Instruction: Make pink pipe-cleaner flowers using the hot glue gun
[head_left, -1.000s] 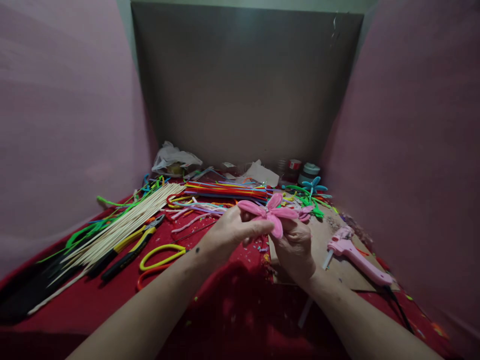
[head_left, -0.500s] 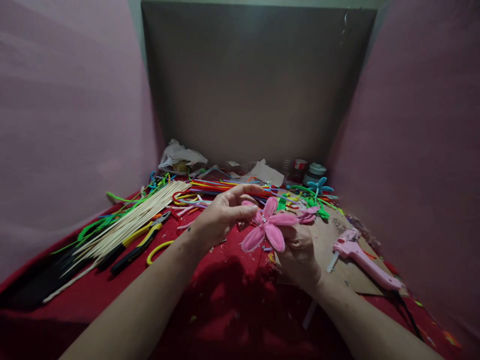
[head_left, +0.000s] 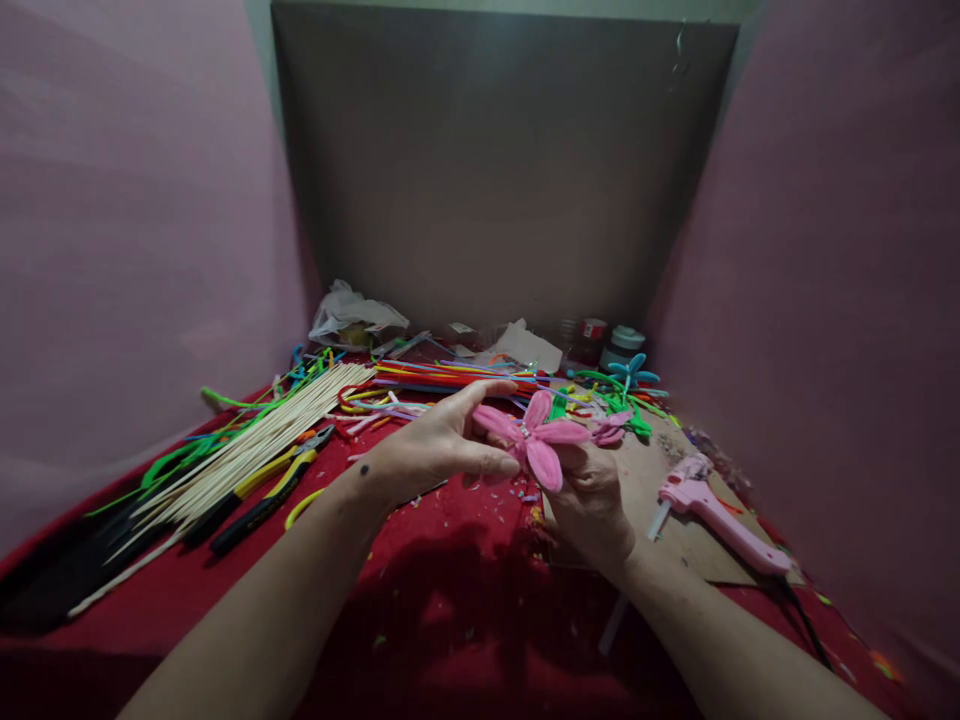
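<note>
A pink pipe-cleaner flower (head_left: 546, 464) with a small shiny centre is held up in front of me, its petals spread. My right hand (head_left: 596, 500) grips it from behind and below, fingers closed; the hold itself is hidden by the petals. At the flower's left side, my left hand (head_left: 431, 440) has its thumb over the lower left petal and its fingers curled behind, closed on the flower. Just beyond my right hand lies another pink pipe-cleaner piece (head_left: 611, 428).
A pink glue gun (head_left: 724, 520) rests on a cardboard sheet (head_left: 645, 500) at right. Left are bamboo sticks (head_left: 255, 440) and yellow-black pliers (head_left: 270, 500). Coloured pipe cleaners (head_left: 450, 376), a blue flower (head_left: 634, 372), a plastic bag (head_left: 349, 315) and a lidded jar (head_left: 624, 345) stand farther back.
My left thumb has moved down over the lower left petal, which is now covered. The upper left petal shows more fully. My right hand keeps its hold, and the view has shifted slightly.
</note>
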